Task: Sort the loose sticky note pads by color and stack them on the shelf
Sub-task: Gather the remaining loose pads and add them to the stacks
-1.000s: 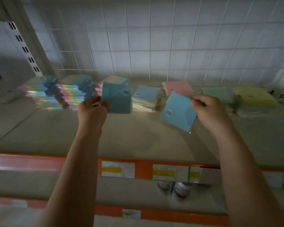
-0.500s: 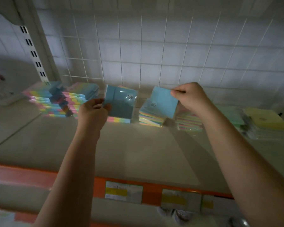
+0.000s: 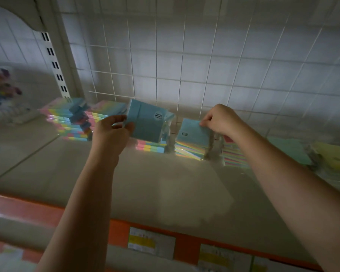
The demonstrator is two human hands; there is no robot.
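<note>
Orange shelf edging [image 3: 118, 230] with price labels [image 3: 151, 240] crosses the bottom of the frame. Above it, mid-frame, our left hand [image 3: 111, 134] grips a wrapped blue pad [image 3: 146, 121] off the shelf [image 3: 165, 181]; our right hand [image 3: 219, 119] pinches a second blue pad [image 3: 192, 131] over the multicolored stacks [image 3: 188, 152]. Farther up, white wire grid [image 3: 185, 65].

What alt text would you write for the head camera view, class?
Two bare hands each hold a blue sticky note pad: the left hand a blue pad, the right hand another pad, above multicolored stacks on a shelf backed by a wire grid.
</note>
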